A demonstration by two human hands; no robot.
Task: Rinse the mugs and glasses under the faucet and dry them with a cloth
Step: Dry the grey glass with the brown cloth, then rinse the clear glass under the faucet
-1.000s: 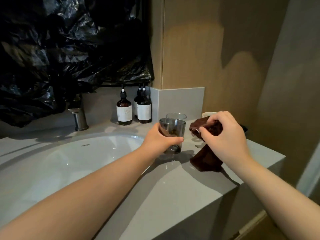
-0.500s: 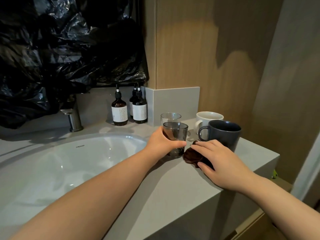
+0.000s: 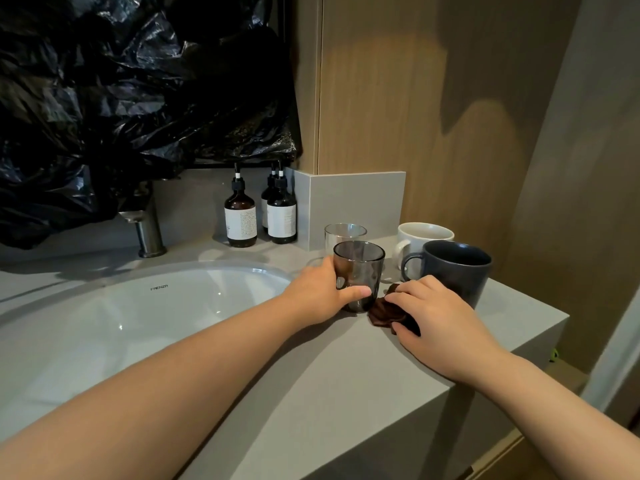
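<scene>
A smoky grey glass (image 3: 360, 268) stands upright on the grey counter (image 3: 329, 393), right of the sink. My left hand (image 3: 318, 294) grips it low down, thumb across its front. A clear glass (image 3: 344, 233) stands just behind it. To the right are a white mug (image 3: 424, 239) and a dark blue mug (image 3: 457, 268), both upright. A dark brown cloth (image 3: 382, 311) lies bunched on the counter in front of the blue mug. My right hand (image 3: 440, 323) rests on top of the cloth, fingers curled over it and thumb under its near edge.
The white sink basin (image 3: 138, 317) fills the left, with a metal faucet (image 3: 147, 230) behind it. Brown pump bottles (image 3: 240, 216) stand against the back wall beside a grey tile upstand (image 3: 356, 206). Black plastic sheeting (image 3: 138, 91) hangs above. The counter ends just right of the mugs.
My right hand came down from holding the cloth up in the air and set it on the counter, uncovering the two mugs. My left hand stays on the grey glass.
</scene>
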